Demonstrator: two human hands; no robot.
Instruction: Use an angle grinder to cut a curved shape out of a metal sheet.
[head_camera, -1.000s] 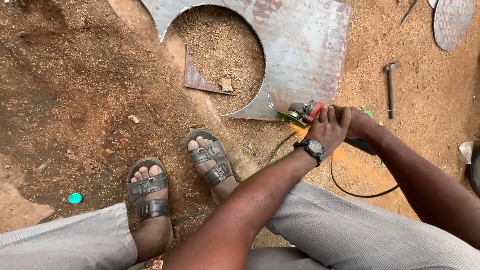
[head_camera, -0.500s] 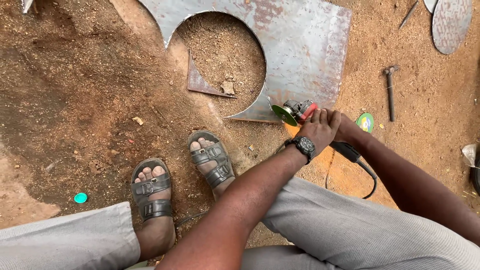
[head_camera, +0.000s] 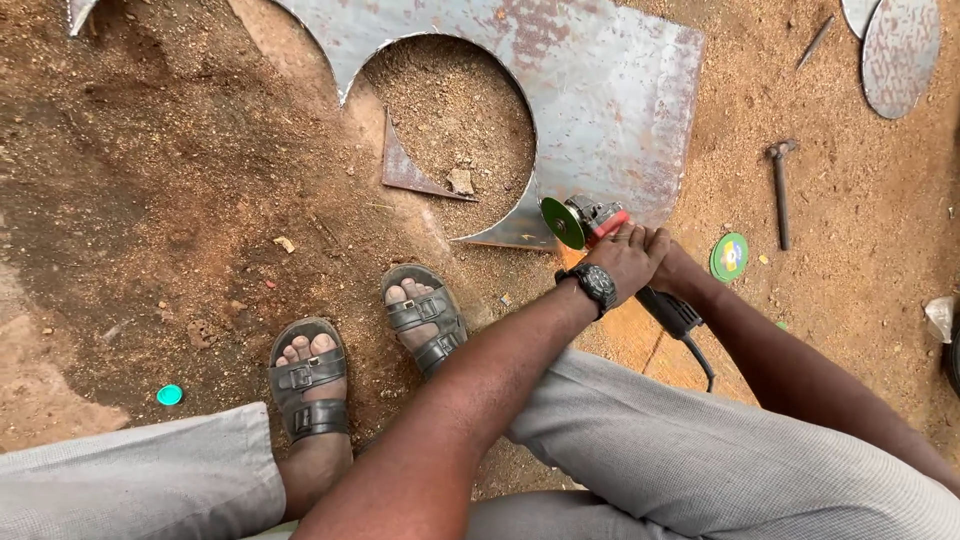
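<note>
An angle grinder with a green cutting disc (head_camera: 563, 222) sits at the near edge of a rusty steel sheet (head_camera: 600, 100) lying on the dirt. My left hand (head_camera: 625, 258), with a black wristwatch, grips the grinder's front near its red part. My right hand (head_camera: 672, 268) is mostly hidden behind the left and holds the grinder's dark body (head_camera: 668, 310). The sheet has a large round cut-out showing soil. A pointed steel offcut (head_camera: 405, 165) lies inside that hole.
A hammer (head_camera: 779, 190) lies to the right on the dirt, with a spare green disc (head_camera: 730, 257) near it. Round steel plates (head_camera: 898, 50) rest at the top right. My sandalled feet (head_camera: 420, 315) stand near the sheet. A teal cap (head_camera: 169, 394) lies at left.
The grinder's disc has tilted up on edge at the sheet's rim, and its cable has shifted closer to my leg. The view has drifted slightly.
</note>
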